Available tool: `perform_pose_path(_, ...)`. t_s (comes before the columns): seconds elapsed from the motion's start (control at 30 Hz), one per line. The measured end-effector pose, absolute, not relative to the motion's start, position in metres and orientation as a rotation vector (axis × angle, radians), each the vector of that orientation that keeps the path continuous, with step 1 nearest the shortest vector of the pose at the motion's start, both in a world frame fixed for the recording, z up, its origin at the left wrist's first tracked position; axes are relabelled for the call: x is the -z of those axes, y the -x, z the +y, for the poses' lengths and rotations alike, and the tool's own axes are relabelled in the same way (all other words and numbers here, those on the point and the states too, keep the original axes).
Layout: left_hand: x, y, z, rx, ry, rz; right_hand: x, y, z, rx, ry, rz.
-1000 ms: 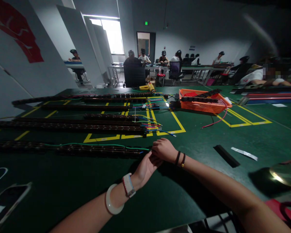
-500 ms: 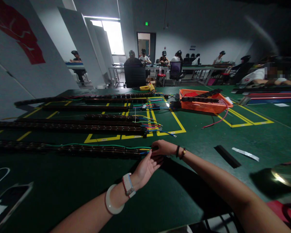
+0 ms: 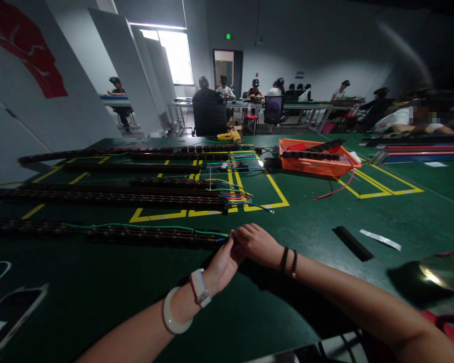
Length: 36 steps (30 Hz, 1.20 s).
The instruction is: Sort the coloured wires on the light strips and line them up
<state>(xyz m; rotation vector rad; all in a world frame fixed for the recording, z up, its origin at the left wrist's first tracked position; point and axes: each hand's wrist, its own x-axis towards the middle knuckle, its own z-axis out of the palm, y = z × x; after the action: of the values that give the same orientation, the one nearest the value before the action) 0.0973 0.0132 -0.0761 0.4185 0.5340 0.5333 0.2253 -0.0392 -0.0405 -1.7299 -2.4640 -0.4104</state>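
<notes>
L hand & R hand are meeting at R end of green wire nr blk cable chain, both curling tog.; can't tell what they're pinching.

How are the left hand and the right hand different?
The left hand has a watch and pale bangle on its arm; the right hand has two dark bracelets. The left hand's fingers are mostly hidden, while the right hand's back and knuckles show. Both are bare, and they meet by the green wire.
</notes>
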Motion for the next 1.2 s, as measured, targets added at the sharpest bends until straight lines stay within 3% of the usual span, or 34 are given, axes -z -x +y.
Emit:
perform_pose_path(0.33, 0.072, -0.094, 0.012, -0.483, -0.524, 0.484, 0.026, -0.273, -0.013, -0.640, 1.899, -2.075)
perform_pose_path(0.43, 0.072, -0.095, 0.010, -0.514, -0.572, 0.437, 0.022, -0.271, -0.013, -0.776, 1.847, -2.150)
perform_pose_path(0.87, 0.070, -0.096, 0.004, -0.597, -0.560, 0.461, 0.016, -0.232, -0.034, 0.008, 2.210, -2.396)
perform_pose_path(1.2, 0.075, -0.095, 0.012, -0.577, -0.503, 0.490, 0.055, -0.212, -0.038, 0.592, 1.976, -2.497)
